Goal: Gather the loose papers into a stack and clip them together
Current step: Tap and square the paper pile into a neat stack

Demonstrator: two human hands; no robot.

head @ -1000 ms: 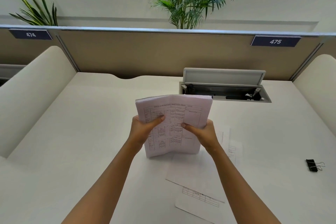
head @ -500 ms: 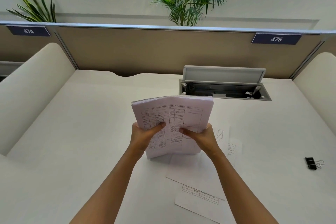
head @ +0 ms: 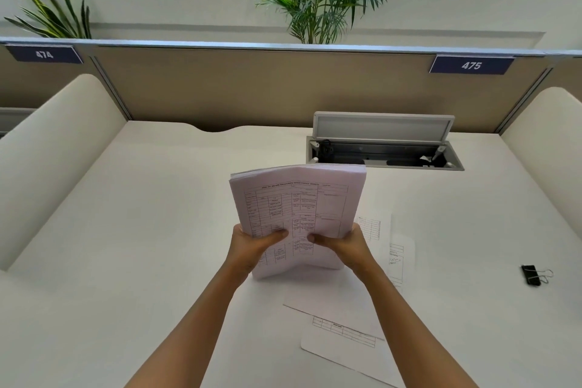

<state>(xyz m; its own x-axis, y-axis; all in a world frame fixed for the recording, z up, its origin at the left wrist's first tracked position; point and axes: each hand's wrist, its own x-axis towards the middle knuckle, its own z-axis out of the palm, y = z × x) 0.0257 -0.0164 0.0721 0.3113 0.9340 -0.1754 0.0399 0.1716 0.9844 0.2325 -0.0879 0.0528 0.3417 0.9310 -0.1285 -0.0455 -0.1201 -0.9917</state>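
left partition label (head: 44,54) read "474" | right partition label (head: 471,65) read "475" | paper stack (head: 302,211) print was illegible

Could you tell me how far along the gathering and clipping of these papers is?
Partly done. A thick stack of papers is gathered and held upright on the desk by the left hand and right hand. Several loose sheets lie flat beside it, uncollected. The binder clip sits untouched at the right, so clipping remains.

matt paper stack (head: 299,198); smooth matt white desk (head: 141,230); metal-handled clip (head: 532,275).
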